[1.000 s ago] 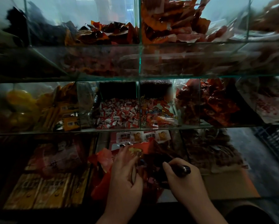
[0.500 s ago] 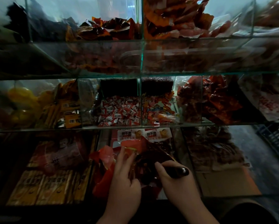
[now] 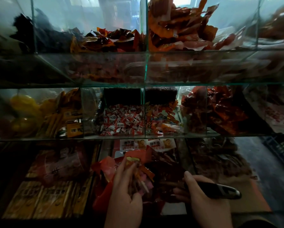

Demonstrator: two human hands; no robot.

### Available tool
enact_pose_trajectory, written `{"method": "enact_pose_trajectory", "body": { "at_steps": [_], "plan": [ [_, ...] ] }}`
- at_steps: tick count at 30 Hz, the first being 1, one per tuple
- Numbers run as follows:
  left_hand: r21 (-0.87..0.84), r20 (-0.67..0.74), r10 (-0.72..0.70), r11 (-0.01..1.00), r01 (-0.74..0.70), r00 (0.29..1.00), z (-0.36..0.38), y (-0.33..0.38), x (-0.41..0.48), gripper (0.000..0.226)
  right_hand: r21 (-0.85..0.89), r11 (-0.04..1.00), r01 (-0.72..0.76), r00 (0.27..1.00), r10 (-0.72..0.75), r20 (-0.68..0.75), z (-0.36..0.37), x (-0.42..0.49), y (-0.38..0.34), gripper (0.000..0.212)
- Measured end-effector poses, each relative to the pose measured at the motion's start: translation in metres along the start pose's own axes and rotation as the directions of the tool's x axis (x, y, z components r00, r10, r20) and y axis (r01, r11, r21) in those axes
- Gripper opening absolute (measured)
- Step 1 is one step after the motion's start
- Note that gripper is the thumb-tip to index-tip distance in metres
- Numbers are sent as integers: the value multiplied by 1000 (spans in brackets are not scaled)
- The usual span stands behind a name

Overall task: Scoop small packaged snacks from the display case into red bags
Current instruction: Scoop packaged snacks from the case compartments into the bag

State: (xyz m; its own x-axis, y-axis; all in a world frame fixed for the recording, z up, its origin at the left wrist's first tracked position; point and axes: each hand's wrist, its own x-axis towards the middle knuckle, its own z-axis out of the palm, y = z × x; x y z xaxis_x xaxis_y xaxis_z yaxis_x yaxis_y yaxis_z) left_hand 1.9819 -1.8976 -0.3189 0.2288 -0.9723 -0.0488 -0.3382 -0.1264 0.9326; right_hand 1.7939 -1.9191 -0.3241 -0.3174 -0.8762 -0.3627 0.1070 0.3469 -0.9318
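Where half a second ago the handle sat tight against the bag, we now see the right hand (image 3: 205,196) drawn off to the right in the bottom tier of the display case (image 3: 138,137). Far more of the dark scoop (image 3: 220,189) shows along its handle. Orange and pink packets (image 3: 144,177) lie at the open mouth of the red bag (image 3: 105,167), under the fingers of the left hand (image 3: 124,191). We could not make them out a moment earlier.

We read this as one load tipped in and the scoop heading back for another. Its bowl is hidden among the dark snacks (image 3: 167,163), so we cannot tell whether it is full or empty.

The left hand grips the red bag at its mouth, fingers bent over the rim and thumb tucked below, and holds it open just beside the pile. The right hand is wrapped firmly round the scoop's handle. The red bag sits low in the middle compartment, against the heap that appears to be filling it.
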Motion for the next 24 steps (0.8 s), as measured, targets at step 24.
{"method": "enact_pose_trajectory", "body": {
  "at_steps": [24],
  "plan": [
    [437,30,71,896,-77,997,-15,5,13,56,246,962,-114,993,116,5,-12,-21,-22,27]
  ]
}}
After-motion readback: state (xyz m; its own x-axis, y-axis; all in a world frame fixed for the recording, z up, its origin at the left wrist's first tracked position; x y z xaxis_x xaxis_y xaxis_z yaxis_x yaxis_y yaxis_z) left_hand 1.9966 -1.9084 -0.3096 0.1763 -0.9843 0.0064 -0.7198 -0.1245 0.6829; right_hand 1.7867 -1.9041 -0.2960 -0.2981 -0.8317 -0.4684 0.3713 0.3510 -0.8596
